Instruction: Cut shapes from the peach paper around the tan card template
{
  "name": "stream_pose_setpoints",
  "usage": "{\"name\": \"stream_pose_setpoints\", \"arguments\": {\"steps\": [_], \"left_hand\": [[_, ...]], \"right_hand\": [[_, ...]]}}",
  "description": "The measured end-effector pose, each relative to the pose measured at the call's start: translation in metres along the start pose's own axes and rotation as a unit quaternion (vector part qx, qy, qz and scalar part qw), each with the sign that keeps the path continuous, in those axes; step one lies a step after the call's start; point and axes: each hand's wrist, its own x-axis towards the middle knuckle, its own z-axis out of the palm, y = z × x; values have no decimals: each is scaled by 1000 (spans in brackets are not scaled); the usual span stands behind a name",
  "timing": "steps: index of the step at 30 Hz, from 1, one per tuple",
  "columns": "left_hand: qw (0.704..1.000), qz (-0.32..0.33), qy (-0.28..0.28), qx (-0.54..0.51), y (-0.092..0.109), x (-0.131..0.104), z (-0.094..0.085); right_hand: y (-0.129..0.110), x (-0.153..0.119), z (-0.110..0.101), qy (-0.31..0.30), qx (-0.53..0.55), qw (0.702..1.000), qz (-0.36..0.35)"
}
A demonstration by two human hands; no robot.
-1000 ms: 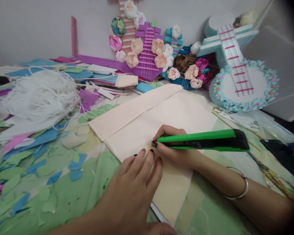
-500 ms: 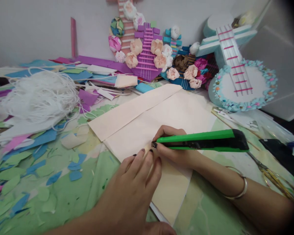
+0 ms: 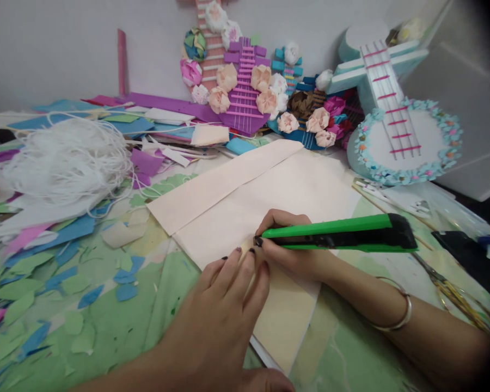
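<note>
- Grip: the right hand (image 3: pixel 300 262) was closed on the green knife (image 3: pixel 335 233), pinching its front end between thumb and fingers; the handle ran rightward above the wrist. Fingers hid the tip, so whether a blade was out could not be told.
- Support: the left hand (image 3: pixel 232 305) lay palm down just left of the grip, with nothing seen in its grasp; its fingertips pressed on the paper near the knife's front end.
- Work: the cream paper (image 3: pixel 306 179) lay beneath the grip and spread beyond it, with a strip (image 3: pixel 228 188) along its far edge. A yellowish panel (image 3: pixel 288 321) reached from under the grip toward the wearer; whether it was a separate sheet could not be told.
- Step in hand: judged by the pose, the knife was being steadied at the paper for a cut or score.
- Demand of the next move: a firm left press and fingertips kept out of the knife's path seemed needed, since both hands nearly met.
- Surroundings: scissors (image 3: pixel 459 299) lay right of the grip, string (image 3: pixel 69 160) and scraps (image 3: pixel 81 283) well left, and a purple guitar model (image 3: pixel 247 100) stood beyond.
</note>
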Motion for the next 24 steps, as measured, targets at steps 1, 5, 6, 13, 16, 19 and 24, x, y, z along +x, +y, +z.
{"name": "stream_pose_setpoints", "arguments": {"steps": [1,5,6,13,16,19,24], "left_hand": [[1000,1,0,1,0,0,0],[1000,-1,-8,5,2,1,-1],[1000,0,-7,5,2,1,-2],[1000,4,8,-4,1,1,-4],[1000,10,15,6,1,1,-4],[1000,8,20,7,1,1,-3],[1000,-8,6,-8,1,1,-2]], "right_hand": [[0,0,0,-2,0,1000,0],[0,1,0,-10,5,1000,-2],[0,1,1,-11,6,1000,-2],[0,1,1,-10,14,1000,-10],[0,1,1,-12,19,1000,-12],[-1,0,0,-17,19,1000,-8],[-2,0,0,-7,9,1000,-4]]}}
